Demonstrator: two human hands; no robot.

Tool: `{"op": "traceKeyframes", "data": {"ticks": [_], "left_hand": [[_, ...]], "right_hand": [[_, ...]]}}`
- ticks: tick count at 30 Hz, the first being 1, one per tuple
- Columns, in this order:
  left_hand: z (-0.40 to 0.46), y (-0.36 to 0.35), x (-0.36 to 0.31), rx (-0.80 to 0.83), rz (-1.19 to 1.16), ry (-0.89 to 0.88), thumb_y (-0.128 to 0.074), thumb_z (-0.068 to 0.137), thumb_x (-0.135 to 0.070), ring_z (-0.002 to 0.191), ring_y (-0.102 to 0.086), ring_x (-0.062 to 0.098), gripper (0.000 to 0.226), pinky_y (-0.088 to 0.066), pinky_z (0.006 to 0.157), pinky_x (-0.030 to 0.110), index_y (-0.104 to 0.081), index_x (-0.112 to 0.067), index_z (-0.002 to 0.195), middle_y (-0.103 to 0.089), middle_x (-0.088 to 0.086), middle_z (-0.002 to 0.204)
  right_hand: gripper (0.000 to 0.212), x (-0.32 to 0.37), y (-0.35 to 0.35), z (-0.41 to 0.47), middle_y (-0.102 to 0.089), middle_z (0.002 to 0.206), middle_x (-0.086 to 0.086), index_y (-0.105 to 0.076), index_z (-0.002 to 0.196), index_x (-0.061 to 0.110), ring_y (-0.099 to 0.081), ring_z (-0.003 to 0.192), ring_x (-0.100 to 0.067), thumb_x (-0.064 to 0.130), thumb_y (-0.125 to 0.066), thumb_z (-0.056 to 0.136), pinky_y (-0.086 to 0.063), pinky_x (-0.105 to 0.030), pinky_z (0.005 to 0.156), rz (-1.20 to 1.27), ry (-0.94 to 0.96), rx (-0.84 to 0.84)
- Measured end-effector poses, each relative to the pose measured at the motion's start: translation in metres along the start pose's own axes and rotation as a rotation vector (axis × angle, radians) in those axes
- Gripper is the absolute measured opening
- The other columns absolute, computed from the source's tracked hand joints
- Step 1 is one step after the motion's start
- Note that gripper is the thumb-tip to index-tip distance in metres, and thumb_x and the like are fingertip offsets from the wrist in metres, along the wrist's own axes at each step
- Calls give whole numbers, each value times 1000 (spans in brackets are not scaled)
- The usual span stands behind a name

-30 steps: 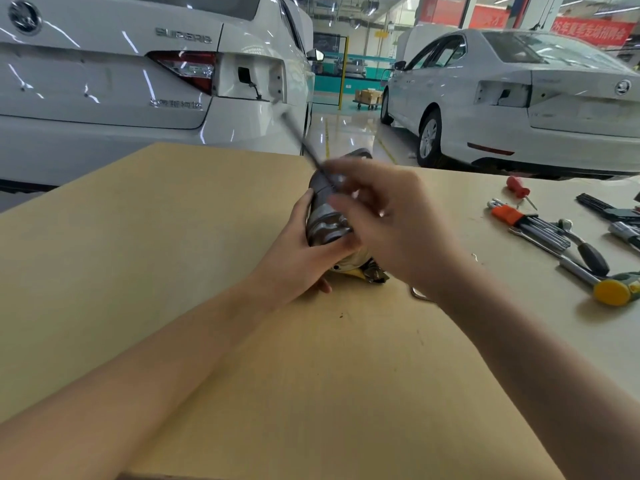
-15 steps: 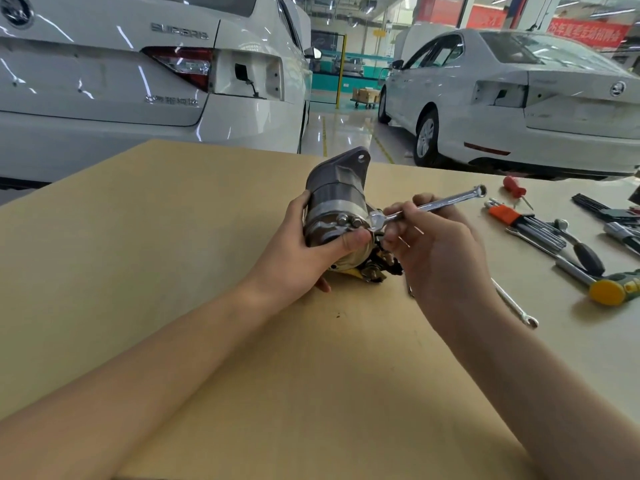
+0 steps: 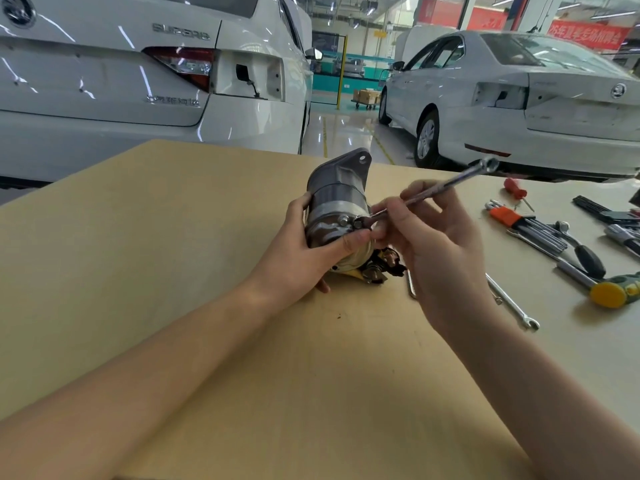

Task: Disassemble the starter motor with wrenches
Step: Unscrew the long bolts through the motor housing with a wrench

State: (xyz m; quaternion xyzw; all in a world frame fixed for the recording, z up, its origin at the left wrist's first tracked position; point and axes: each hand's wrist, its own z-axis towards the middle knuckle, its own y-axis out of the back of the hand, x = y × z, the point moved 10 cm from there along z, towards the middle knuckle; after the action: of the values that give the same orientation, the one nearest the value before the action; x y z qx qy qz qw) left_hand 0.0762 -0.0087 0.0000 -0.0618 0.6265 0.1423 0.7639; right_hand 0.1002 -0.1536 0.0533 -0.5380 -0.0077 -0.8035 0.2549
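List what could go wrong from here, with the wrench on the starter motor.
1. The right hand holds the wrench lightly near its working end, so the wrench could slip off the bolt.
2. The left hand alone steadies the starter motor, and its thumb lies right beside the bolt; a slip might pinch it.
3. A spare wrench lies on the table under the right forearm and could be knocked.

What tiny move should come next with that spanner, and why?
Probably swing the wrench handle to turn the bolt. Its open end already sits on the bolt at the starter motor, the right hand pinches the shaft, and the left hand grips the motor body.
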Motion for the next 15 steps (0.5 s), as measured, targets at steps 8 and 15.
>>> {"op": "traceKeyframes", "data": {"ticks": [8, 15], "left_hand": [[7, 3, 10, 6, 54, -2, -71, 64, -33, 65, -66, 4, 87, -50, 45, 27, -31, -19, 140, -62, -7, 85], [0, 1, 2, -14, 27, 12, -80, 49, -64, 90, -67, 10, 119, -52, 46, 27, -24, -28, 147, -61, -6, 116]], "right_hand": [[26, 36, -86, -1, -66, 93, -10, -68, 114, 4, -60, 84, -21, 1, -56, 90, -49, -38, 75, -1132, 539, 367], [18, 45, -40, 11, -64, 75, -5, -64, 102, 5, -55, 60, -5, -4, -54, 92, -45, -16, 56, -187, 206, 143]]}}
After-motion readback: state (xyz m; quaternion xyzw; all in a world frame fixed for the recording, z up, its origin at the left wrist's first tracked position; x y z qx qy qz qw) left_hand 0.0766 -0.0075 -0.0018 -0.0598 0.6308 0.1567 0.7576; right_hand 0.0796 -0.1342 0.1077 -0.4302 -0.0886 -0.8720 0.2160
